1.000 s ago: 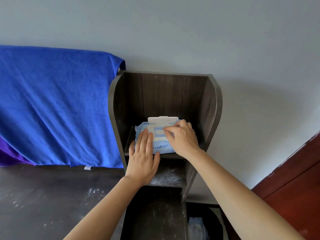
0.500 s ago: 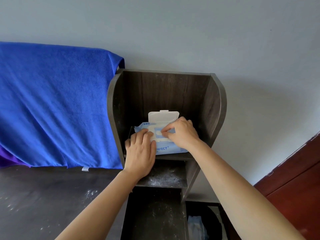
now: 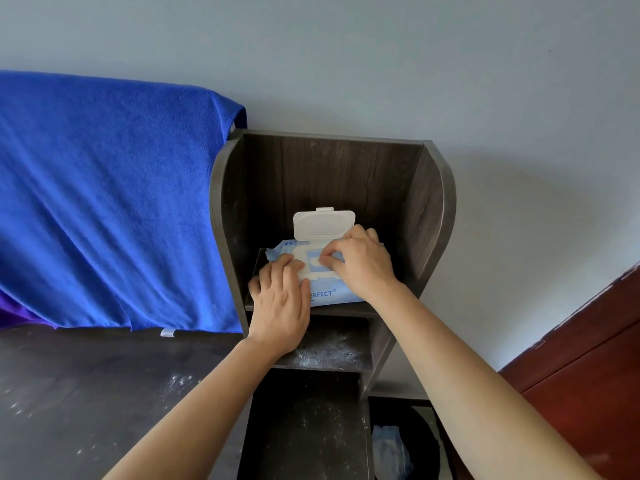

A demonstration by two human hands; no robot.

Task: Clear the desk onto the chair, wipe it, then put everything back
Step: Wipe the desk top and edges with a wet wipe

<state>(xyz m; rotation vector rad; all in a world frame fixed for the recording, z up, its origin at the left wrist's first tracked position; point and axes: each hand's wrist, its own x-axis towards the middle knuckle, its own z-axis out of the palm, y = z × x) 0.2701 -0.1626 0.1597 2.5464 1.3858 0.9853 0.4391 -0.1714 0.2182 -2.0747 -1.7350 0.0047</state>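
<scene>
A blue wet wipes pack (image 3: 325,296) lies on the upper shelf of a dark wooden shelf unit (image 3: 429,216) at the desk's right end. Its white flip lid (image 3: 323,225) stands upright, open. My left hand (image 3: 280,299) rests on the pack's left part with the fingers laid flat, pressing it down. My right hand (image 3: 363,265) is over the pack's right part, thumb and forefinger pinching at the dispensing opening. Whether a wipe sits between those fingertips is hidden. The dark desk top (image 3: 86,393) at lower left is speckled with white dust.
A blue towel (image 3: 104,202) hangs at the back left, its hem reaching the desk, with a bit of purple cloth (image 3: 14,313) beneath it. The lower shelf (image 3: 329,351) is dusty. A dark bin with pale contents (image 3: 391,448) stands below right, beside red-brown woodwork (image 3: 588,358).
The white lid has swung from nearly flat to upright. My right thumb and forefinger have closed at the opening, and my left hand has slid a little further onto the pack.
</scene>
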